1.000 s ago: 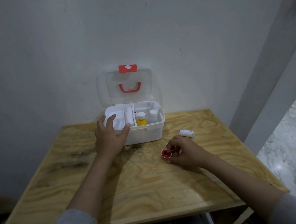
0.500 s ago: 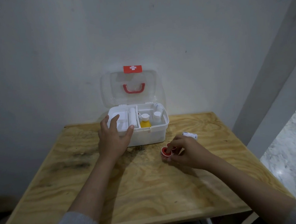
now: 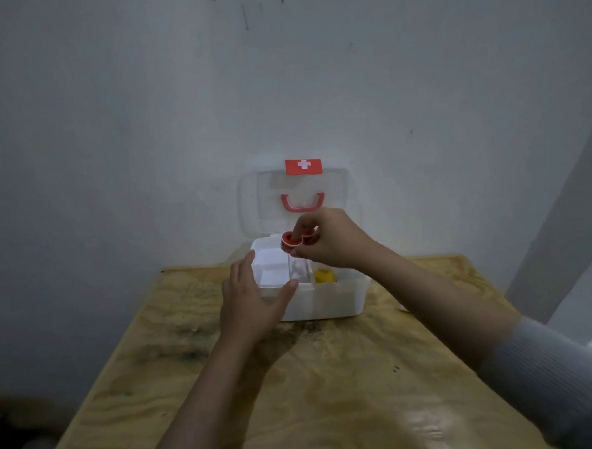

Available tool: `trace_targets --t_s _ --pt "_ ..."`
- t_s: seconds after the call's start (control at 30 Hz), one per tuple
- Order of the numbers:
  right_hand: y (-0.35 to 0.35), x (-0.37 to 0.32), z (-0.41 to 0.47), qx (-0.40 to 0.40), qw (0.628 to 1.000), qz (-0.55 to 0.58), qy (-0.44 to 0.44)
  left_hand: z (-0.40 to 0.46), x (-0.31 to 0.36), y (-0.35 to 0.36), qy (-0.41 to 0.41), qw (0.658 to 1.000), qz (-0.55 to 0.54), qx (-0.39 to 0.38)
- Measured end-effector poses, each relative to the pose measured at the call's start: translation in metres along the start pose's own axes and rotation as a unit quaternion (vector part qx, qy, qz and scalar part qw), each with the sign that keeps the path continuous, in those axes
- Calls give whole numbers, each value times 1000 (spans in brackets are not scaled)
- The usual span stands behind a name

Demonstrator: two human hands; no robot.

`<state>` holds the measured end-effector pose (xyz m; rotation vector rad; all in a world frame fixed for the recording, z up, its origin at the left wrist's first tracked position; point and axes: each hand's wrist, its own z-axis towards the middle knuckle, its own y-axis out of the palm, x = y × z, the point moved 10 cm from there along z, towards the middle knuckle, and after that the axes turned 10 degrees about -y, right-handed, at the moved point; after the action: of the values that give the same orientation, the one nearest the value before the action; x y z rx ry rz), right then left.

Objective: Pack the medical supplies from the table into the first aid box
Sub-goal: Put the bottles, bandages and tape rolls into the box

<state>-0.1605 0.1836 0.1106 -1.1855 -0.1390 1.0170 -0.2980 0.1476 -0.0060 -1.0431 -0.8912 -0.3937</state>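
Observation:
The white first aid box [image 3: 336, 299] stands open at the far side of the wooden table [image 3: 331, 394], its clear lid [image 3: 300, 200] with a red handle leaning back against the wall. My right hand [image 3: 333, 241] hovers over the box's middle and pinches two small red tape rolls [image 3: 293, 241]. My left hand [image 3: 254, 300] rests against the box's front left corner, fingers spread. A yellow bottle [image 3: 324, 276] shows inside the box beneath my right wrist. The white roll seen earlier on the table is hidden behind my right forearm.
A grey wall stands directly behind the box. A pale pillar [image 3: 569, 237] rises at the right, beside the table's right edge. The near half of the tabletop is bare wood with dark stains.
My right hand lifted the red tape rolls off the table and carried them up and left over the open box. My left hand stayed at the box's front corner.

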Motion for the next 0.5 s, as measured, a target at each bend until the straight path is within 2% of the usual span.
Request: trace_targets --t_s 0.3,0.5 --pt "82 16 56 -86 996 -30 18 -3 -1 6 -12 1000 9 -18" --pt "71 13 50 -87 996 -18 23 -4 1 4 4 1000 11 -16"
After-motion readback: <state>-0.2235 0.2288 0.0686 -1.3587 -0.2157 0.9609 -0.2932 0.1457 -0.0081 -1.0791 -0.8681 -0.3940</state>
